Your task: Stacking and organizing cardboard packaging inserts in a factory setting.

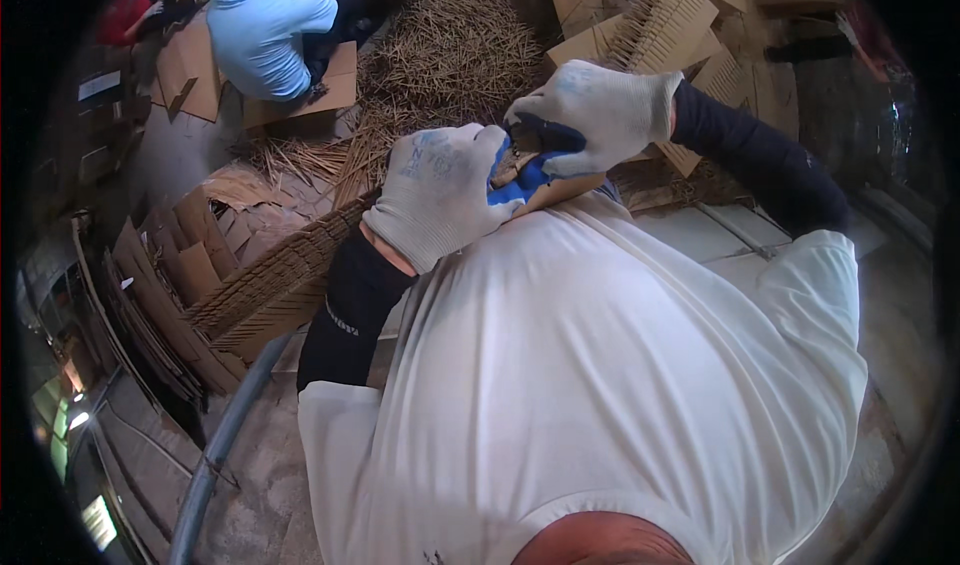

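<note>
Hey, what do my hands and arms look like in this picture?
Your left hand and right hand wear whitish knit gloves with blue coating, faint blue print on the backs and ribbed cuffs. Black sleeves cover your forearms, the left one marked with small pale lettering. Above them come the short sleeves of a white shirt.

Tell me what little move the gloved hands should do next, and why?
Maybe the right hand could gently turn the brown piece a little while the left hand steadies it. Both hands meet around it in front of the white shirt and hide much of it, so a small turn might show it better.
</note>
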`<action>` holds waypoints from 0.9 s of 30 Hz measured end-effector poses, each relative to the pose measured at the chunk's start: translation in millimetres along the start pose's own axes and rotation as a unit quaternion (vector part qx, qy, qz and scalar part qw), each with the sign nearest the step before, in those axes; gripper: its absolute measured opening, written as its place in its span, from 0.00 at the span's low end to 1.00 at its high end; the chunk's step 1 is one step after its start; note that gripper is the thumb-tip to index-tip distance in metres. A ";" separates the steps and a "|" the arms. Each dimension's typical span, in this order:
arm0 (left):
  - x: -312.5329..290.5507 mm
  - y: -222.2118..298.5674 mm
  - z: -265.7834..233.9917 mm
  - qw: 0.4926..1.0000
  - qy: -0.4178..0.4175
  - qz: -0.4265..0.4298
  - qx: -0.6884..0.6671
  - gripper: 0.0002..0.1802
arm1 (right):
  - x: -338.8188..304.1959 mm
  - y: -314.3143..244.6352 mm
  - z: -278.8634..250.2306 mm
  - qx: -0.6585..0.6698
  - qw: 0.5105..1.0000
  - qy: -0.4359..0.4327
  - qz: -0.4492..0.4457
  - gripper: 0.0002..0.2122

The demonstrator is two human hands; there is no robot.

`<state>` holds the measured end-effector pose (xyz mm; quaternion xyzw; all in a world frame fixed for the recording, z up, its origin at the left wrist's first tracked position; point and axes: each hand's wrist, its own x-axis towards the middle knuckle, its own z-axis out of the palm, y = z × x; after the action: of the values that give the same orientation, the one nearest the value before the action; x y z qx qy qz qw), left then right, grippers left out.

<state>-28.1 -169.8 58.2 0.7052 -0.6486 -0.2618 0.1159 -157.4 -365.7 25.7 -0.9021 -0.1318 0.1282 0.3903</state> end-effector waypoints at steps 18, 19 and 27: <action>15.1 -18.7 4.0 0.994 0.043 0.094 -0.022 0.17 | 1.2 15.7 10.6 0.017 0.998 0.059 -0.008 0.16; 15.9 -18.9 5.5 0.994 0.045 0.099 -0.013 0.16 | 1.8 17.9 13.6 0.025 0.998 0.066 -0.007 0.16; 20.1 -33.9 8.8 0.985 0.095 0.128 -0.066 0.17 | 11.5 30.2 10.5 0.072 0.995 0.062 0.001 0.16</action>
<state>-3.2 -183.4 29.4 0.6284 -0.7012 -0.2190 0.2556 -146.0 -374.7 -5.1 -0.8778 -0.0969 0.0813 0.4620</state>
